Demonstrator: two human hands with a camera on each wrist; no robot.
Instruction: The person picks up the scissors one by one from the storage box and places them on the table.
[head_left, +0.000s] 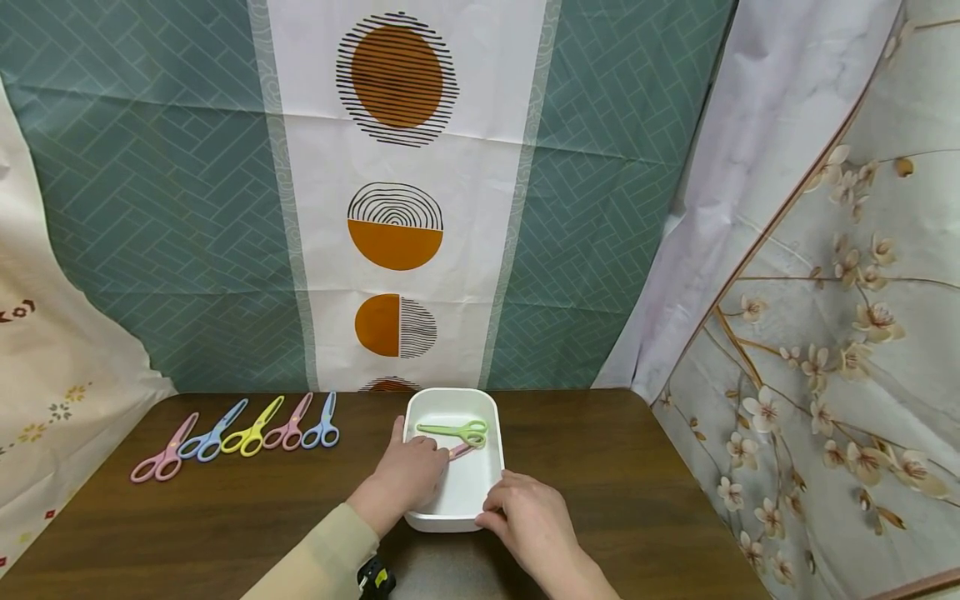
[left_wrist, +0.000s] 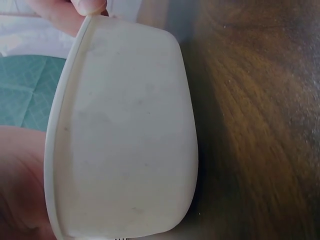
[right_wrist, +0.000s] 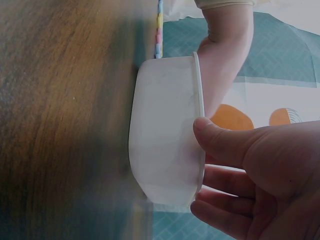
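Note:
A white tray [head_left: 457, 496] stands in front of me on the table. Green scissors [head_left: 453, 431] lie inside it, their finger loops toward the right. Pink scissors [head_left: 461, 451] show only in part, the rest hidden beneath my left hand [head_left: 411, 477]. That hand reaches over the tray's left wall, its fingers down at the pink scissors; whether they grip them I cannot tell. My right hand [head_left: 528, 517] holds the tray near its front right corner, as the right wrist view shows with the thumb [right_wrist: 202, 125] on the rim.
Pink scissors [head_left: 167, 454], blue scissors [head_left: 213, 435], yellow scissors [head_left: 253, 431], another pink pair [head_left: 291, 427] and a small blue pair [head_left: 323, 426] lie in a row at the table's back left. Patterned cloths [head_left: 615, 167] hang behind the dark wooden table [head_left: 600, 450].

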